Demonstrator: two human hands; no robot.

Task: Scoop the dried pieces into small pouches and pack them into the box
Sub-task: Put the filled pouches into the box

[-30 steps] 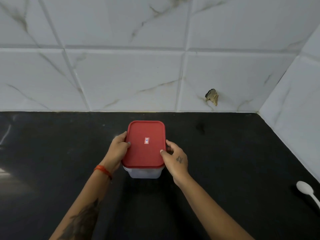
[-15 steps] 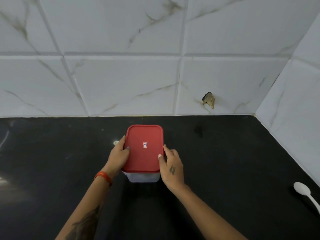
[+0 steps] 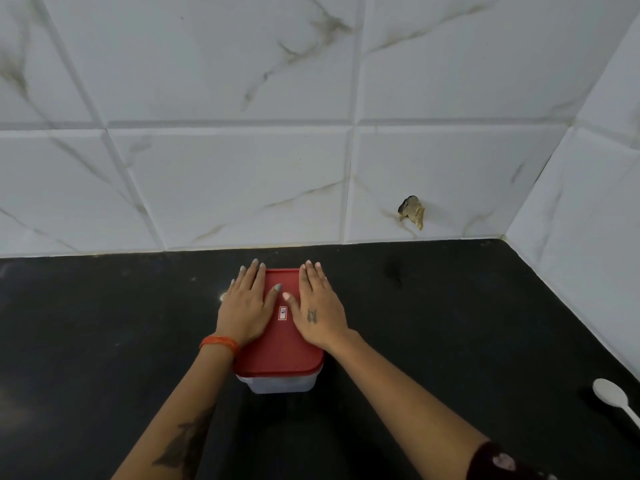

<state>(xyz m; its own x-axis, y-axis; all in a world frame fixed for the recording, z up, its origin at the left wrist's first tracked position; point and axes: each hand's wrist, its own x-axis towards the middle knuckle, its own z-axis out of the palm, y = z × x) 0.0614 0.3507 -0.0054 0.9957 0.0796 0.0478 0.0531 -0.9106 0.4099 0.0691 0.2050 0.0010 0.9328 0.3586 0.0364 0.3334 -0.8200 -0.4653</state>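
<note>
Both hands moved off the box sides and went flat on top of the lid. Wall tiles point(image 3: 242, 188) were white marble-look, with a chipped hole point(image 3: 412, 211). Table point(image 3: 467, 306) was black. Box point(image 3: 282, 382) stood mid-table, red lid point(image 3: 280, 351) on. Left hand point(image 3: 244, 308) and right hand point(image 3: 320, 311) lay palm-down on the lid, fingers straight, grip wide, holding nothing, thumbs nearly meeting. White spoon point(image 3: 611, 394) lay well apart, at right edge.

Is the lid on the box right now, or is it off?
On. The red lid covers the box, with both the left hand and right hand flat on top. Whether it is fully sealed cannot be told.
</note>
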